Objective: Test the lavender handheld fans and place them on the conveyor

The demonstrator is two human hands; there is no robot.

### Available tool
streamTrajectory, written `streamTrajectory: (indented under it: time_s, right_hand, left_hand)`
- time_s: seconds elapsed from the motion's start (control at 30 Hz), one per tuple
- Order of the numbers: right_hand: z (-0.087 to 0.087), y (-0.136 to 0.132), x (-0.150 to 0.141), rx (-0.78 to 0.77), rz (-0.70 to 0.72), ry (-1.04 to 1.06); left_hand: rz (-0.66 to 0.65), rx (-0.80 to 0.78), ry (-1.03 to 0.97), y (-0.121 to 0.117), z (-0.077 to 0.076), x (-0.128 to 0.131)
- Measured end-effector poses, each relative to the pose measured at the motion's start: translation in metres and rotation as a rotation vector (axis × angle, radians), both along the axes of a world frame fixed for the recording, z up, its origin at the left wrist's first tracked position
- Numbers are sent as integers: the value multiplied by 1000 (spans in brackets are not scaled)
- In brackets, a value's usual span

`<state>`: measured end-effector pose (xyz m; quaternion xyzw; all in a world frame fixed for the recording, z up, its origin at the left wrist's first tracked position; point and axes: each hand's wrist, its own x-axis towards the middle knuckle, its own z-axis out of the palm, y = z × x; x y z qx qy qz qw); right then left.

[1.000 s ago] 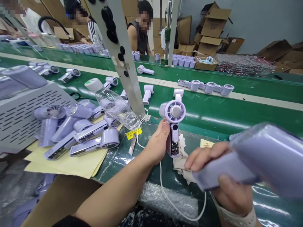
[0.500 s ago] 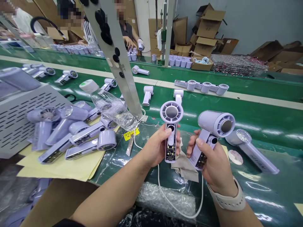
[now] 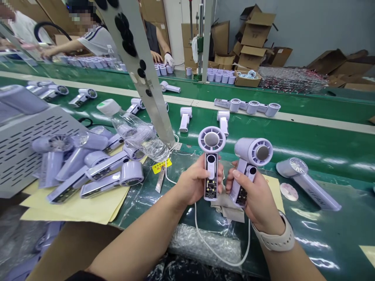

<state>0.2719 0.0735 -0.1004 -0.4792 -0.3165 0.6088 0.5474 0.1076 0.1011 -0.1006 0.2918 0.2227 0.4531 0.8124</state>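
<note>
My left hand (image 3: 197,180) is wrapped round the handle of a lilac handheld fan (image 3: 211,139), held upright. Its round grille faces me, and a circuit board shows in the open front of the handle. My thumb lies on the handle's front, below the dark round spot. In my right hand (image 3: 259,197) is a second lilac handheld fan (image 3: 246,151), tilted, its grille turned to the right and its board partly showing. A white cable (image 3: 215,259) loops beneath both hands; its ends are hidden. Under the fans lies a grey cloth (image 3: 227,208).
Several lilac fans (image 3: 102,171) are heaped on yellow sheets at left, beside a slotted metal box (image 3: 38,136). A water bottle (image 3: 131,132) leans near a metal post (image 3: 146,78). Another fan (image 3: 310,185) lies at right. Fans ride the green belt (image 3: 263,130); co-workers work across it.
My right hand has moved left with its fan, closer to the other one. My left thumb has slid down the handle. The fans on the belt have shifted slightly right.
</note>
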Motion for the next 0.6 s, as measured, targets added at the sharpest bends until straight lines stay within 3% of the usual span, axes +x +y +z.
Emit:
streamTrajectory:
  time_s: [0.27,0.4,0.53,0.6]
  right_hand:
    - [6,2,0,38,22,114]
    - [7,1,3,25,54,180]
    - [5,1,4,56,95,58]
    - [0,4,7,70,79,-148]
  left_hand:
    - [-64,-10,-48,5,-8,2]
    - [-25,-23,6,2,-6,3]
    - [-25,-11,19,-1,-3,3]
    - [-36,-2,-3,-2,-2,3]
